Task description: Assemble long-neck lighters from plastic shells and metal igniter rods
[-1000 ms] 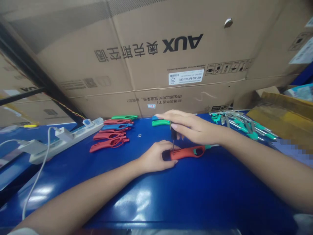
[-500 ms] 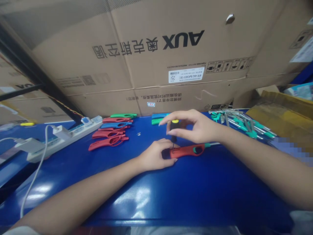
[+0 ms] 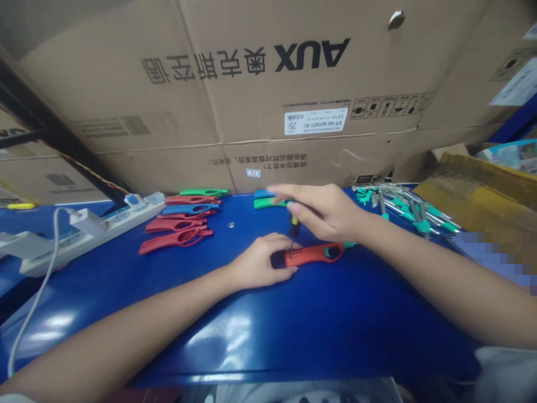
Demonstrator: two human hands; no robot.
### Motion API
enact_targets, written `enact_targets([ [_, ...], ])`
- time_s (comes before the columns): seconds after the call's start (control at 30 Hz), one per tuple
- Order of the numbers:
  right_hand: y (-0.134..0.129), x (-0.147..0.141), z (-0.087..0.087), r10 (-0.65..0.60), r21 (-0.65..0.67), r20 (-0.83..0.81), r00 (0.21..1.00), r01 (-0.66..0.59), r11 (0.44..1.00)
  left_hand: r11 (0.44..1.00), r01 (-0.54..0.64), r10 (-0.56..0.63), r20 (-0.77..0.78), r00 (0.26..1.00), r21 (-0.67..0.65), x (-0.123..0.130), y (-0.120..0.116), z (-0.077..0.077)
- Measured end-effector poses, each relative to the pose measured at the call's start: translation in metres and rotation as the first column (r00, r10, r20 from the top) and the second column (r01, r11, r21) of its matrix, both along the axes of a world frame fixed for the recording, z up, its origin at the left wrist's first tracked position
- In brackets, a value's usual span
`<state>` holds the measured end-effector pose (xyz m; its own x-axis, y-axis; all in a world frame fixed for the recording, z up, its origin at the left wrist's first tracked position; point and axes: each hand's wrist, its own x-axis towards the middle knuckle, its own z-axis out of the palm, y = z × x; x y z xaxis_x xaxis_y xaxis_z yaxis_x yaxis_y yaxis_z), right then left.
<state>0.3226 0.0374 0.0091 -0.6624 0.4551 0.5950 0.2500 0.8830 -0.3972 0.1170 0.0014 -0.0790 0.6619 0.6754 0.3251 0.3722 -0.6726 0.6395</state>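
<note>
My left hand (image 3: 260, 261) grips the end of a red-orange gas lighter (image 3: 312, 254) lying flat on the blue table, thumb on its near side and fingers on its far side. A green trigger shows inside the lighter's loop, and its rod runs off under my right forearm. Above it, my right hand (image 3: 329, 210) has its fingers closed around the handle of a small black and yellow screwdriver (image 3: 294, 228). The screwdriver stands nearly upright, its tip at the lighter's body near my left fingers.
Red, blue and green lighter handles (image 3: 176, 239) lie in a row at the left, beside a white power strip (image 3: 96, 232). A green handle (image 3: 266, 204) lies behind my hands. Metal rods with green parts (image 3: 409, 208) pile up at the right. A large cardboard box (image 3: 235, 112) stands behind.
My right hand's fingers have shifted and closed lower over the screwdriver's handle, which was more visible from above. The view has moved slightly; my left hand still holds the lighter.
</note>
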Motion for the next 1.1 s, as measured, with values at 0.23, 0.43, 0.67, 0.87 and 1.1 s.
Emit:
enact_targets([
  [0.23, -0.007, -0.008, -0.005, -0.005, 0.035, -0.052, 0.999, 0.007, 0.999, 1.0, -0.007, 0.007, -0.004, 1.0, 0.003, 0.0, 0.001, -0.001],
  [0.43, -0.009, -0.01, -0.002, 0.058, -0.163, -0.025, 0.998, -0.062, 0.985, 1.0, -0.002, 0.002, -0.015, 1.0, 0.021, 0.0, 0.001, -0.002],
  [0.67, -0.004, -0.002, 0.001, -0.031, 0.136, 0.083, 0.996, 0.019, 0.991, 0.999, 0.009, -0.009, -0.004, 1.0, 0.035, 0.0, 0.002, -0.003],
  [0.87, -0.006, 0.0, 0.005, 0.136, 0.04, 0.109, 0.985, -0.141, 0.989, 0.995, -0.017, 0.019, -0.024, 1.0, 0.103, -0.001, 0.003, -0.007],
  [1.1, -0.011, -0.004, 0.007, 0.171, -0.021, 0.089, 0.981, -0.17, 0.985, 0.995, -0.001, 0.002, -0.01, 1.0, 0.098, -0.001, 0.002, -0.007],
])
